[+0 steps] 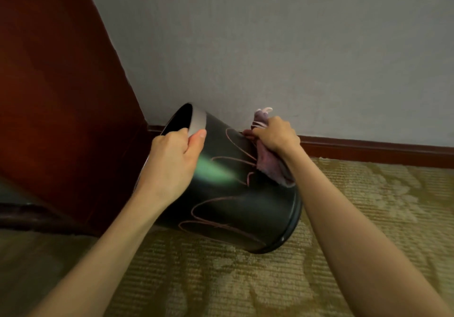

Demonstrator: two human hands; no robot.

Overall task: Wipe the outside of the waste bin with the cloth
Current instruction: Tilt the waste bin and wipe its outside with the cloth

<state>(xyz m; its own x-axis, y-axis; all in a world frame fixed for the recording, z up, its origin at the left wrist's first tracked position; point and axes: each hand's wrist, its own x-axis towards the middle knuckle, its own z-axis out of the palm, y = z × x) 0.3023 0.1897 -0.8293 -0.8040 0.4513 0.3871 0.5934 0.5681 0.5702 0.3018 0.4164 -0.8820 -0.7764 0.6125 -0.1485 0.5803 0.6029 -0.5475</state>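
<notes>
The waste bin [235, 194] is tipped over the carpet [368, 218], mouth toward ten o'clock. The left hand [172, 162] pinches its rim; the right hand [272, 135] presses a bunched cloth [270, 167] against its far side. A hard push could twist the rim free, probably rolling the bin into the wall [270, 46].

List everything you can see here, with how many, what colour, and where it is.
waste bin: one, dark with thin pink looping lines and a grey rim band, tilted on the carpet by the wall
cloth: one, purple, against the bin's far side
carpet: one, olive patterned, floor
wall: one, grey, behind
skirting board: one, dark red-brown, wall base
wooden panel: one, red-brown, left
left hand: one, gripping the bin's rim
right hand: one, holding the cloth
</notes>
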